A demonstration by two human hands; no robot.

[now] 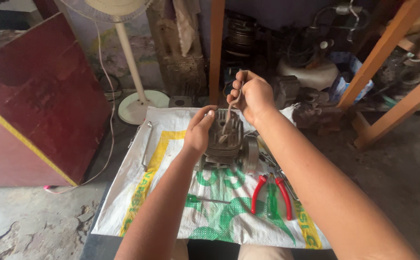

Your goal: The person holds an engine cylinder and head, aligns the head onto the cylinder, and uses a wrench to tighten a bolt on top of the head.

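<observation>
Grey metal engine cylinder w/ cooling fins (227,139) sits upright on a white woven sack (171,192) printed w/ green and yellow, roughly mid-sack toward the far edge. Left hand (199,131) is pressed against the cylinder's left side, fingers together and curved round the finned top, thumb side up. Right hand (252,94) is raised just above and behind the cylinder, closed in a fist on the upper end of a slim metal spanner (229,113); the tool hangs down from the fist, lower end meeting the cylinder's front face. Can't tell exactly what the tip sits on.

On the sack to the right of the cylinder: red-handled pliers (270,192), handles toward the wearer, w/ a green-handled screwdriver (271,198) lying between the handles. A few more thin metal tools lie just behind them near the right forearm, too small to name. Near the sack's left edge lies a long metal wrench (147,144), well apart from both hands.

Beyond the sack: white pedestal fan base and pole (140,103), dark red wooden panel (36,96) at left, orange-painted wooden frame (393,62) at right, engine parts heaped in the back
</observation>
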